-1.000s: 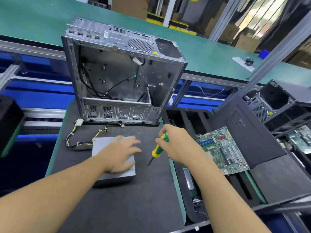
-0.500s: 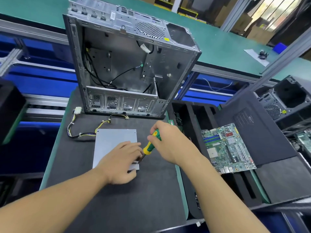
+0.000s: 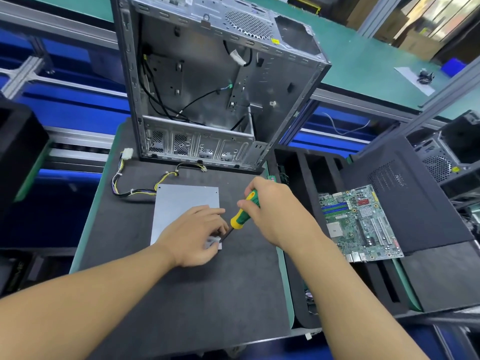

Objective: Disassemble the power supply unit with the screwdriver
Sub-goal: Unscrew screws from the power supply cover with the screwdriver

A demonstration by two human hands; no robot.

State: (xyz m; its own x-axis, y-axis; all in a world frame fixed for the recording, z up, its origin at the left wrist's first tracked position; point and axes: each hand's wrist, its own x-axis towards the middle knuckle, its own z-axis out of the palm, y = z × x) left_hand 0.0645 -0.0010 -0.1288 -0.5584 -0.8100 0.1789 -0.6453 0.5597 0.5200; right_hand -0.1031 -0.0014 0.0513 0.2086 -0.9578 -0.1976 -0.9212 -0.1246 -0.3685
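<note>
While left hand [image 3: 193, 236] steadies power supply unit [image 3: 185, 206], case [image 3: 207, 87] holds cables [image 3: 166, 100].

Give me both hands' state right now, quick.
Left hand: pressed on the power supply unit near corner, fingers curled by the tip; no full grip.
Right hand: closed on the screwdriver handle.

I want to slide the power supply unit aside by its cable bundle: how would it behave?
The power supply unit looks like a flat-lying metal box, so it is probably heavy for its size and would slide rather than tip. Its cable bundle lies in loose curves, so it is likely floppy and would straighten before dragging anything.
</note>
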